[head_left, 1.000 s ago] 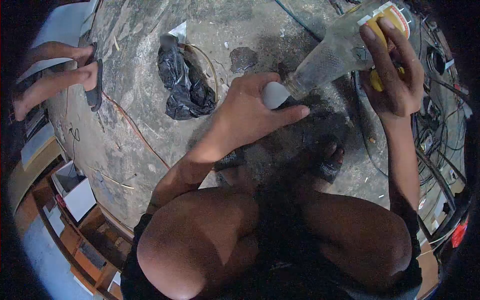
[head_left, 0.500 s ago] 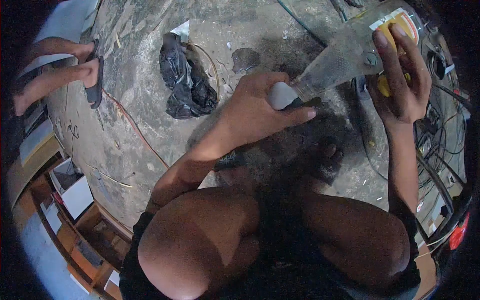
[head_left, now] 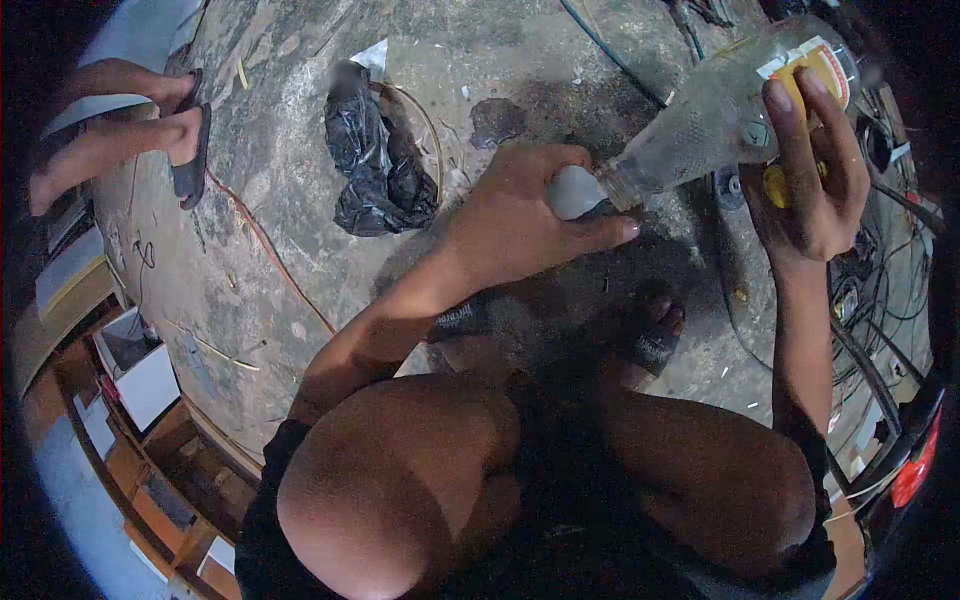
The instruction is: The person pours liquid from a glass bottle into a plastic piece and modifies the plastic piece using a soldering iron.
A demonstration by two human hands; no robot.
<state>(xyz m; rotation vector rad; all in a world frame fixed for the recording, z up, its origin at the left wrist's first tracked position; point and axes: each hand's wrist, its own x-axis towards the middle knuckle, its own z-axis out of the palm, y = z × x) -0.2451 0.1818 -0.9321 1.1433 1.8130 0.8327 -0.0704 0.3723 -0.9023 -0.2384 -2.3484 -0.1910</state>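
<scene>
Above the floor [head_left: 290, 190], near its middle: left hand [head_left: 515, 215] and right hand [head_left: 822, 190], which I log as apart from each other, each closed on something.
Left hand: fingers and thumb curled round a white piece [head_left: 570, 193]; my feed is too coarse to say what it is.
Right hand: fingers clamped on the wider end of the bottle [head_left: 690, 130].
Bottle: clear, tilted, held off the floor; neck pointing at the left hand, mouth right at the white piece. I cannot tell whether the two touch.
Yellow patch [head_left: 778, 186]: by the right palm; I cannot tell whether it belongs to the bottle.
Bottle work, done: by my reading, both items are in hand and brought neck to piece.
Bottle work, remaining: neither item is set down; I cannot confirm any join between them, so I enter it as midway.
Bag [head_left: 375, 165]: black, crumpled, toward the floor's far edge, left of the hands.
Cord [head_left: 268, 248]: reddish, running toward the floor's left edge.
Cables [head_left: 890, 300]: tangled, along the floor's right edge.
White box [head_left: 148, 385]: beyond the floor's near left corner.
Second person [head_left: 120, 155]: sandalled feet at the floor's left edge; hands outside my view.
</scene>
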